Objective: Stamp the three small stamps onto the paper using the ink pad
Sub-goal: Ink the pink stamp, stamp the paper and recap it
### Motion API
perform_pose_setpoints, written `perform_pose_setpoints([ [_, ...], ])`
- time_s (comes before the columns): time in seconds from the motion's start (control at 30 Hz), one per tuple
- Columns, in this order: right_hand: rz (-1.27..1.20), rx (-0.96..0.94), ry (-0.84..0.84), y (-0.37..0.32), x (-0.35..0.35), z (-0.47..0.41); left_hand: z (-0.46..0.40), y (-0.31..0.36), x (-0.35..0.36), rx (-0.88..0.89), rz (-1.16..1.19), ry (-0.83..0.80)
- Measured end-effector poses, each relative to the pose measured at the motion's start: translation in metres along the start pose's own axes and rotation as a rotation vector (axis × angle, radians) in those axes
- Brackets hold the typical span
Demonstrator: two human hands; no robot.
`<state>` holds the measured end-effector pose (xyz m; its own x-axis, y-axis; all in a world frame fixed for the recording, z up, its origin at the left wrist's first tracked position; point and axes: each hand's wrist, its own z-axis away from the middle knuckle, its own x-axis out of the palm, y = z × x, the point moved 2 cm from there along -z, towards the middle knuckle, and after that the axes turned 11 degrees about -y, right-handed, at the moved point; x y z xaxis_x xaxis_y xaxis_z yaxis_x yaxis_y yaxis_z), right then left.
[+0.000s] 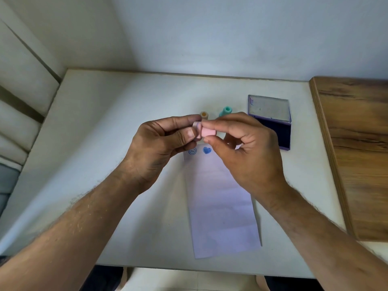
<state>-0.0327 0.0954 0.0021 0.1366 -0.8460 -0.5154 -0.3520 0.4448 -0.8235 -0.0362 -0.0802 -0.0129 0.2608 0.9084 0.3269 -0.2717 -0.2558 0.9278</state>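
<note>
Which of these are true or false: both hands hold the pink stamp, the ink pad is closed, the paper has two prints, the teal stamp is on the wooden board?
1. Both hands hold the pink stamp: true, left hand and right hand pinch it.
2. The ink pad is closed: false, its lid stands open.
3. The paper has two prints: true, a blue ring mark and a blue heart show.
4. The teal stamp is on the wooden board: false, it is on the white table.
</note>
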Motion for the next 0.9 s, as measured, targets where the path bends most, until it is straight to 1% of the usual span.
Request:
perform_pose_setpoints([
  [0.13,0.166,-0.133,-0.017,0.0,-0.001,0.001,0.0,-0.001,-0.003,-0.017,-0.074,-0.016],
  [0.23,0.131,-0.128,-0.016,0.001,-0.001,0.002,0.0,0.0,-0.006,-0.008,-0.094,-0.043],
  [0.27,0.083,-0.096,0.001,0.002,-0.001,0.003,0.0,0.001,-0.007,-0.001,-0.098,-0.056],
  [0.33,-0.092,0.017,0.022,0.003,0.0,0.004,0.001,0.004,-0.009,0.014,-0.098,-0.072],
  [0.43,-0.428,0.196,-0.021,0.004,0.003,0.001,0.0,0.006,-0.01,0.035,-0.113,-0.072],
  [0.5,-0.607,0.292,-0.035,0.007,0.004,-0.002,0.0,0.007,-0.01,0.039,-0.122,-0.074],
  [0.6,-0.71,0.375,-0.051,0.012,0.003,-0.005,0.0,0.01,-0.009,0.039,-0.184,-0.106],
  [0.67,-0.714,0.381,-0.055,0.012,0.002,-0.005,0.001,0.012,-0.007,0.032,-0.289,-0.121],
  [0.73,-0.66,0.374,-0.059,0.011,0.002,-0.005,0.003,0.012,-0.004,0.033,-0.503,-0.116],
  [0.83,-0.529,0.369,-0.071,0.012,0.004,-0.003,0.007,0.01,0.001,0.073,-0.838,-0.053],
  [0.9,-0.467,0.371,-0.069,0.011,0.006,-0.001,0.008,0.01,0.004,0.108,-0.933,-0.025],
])
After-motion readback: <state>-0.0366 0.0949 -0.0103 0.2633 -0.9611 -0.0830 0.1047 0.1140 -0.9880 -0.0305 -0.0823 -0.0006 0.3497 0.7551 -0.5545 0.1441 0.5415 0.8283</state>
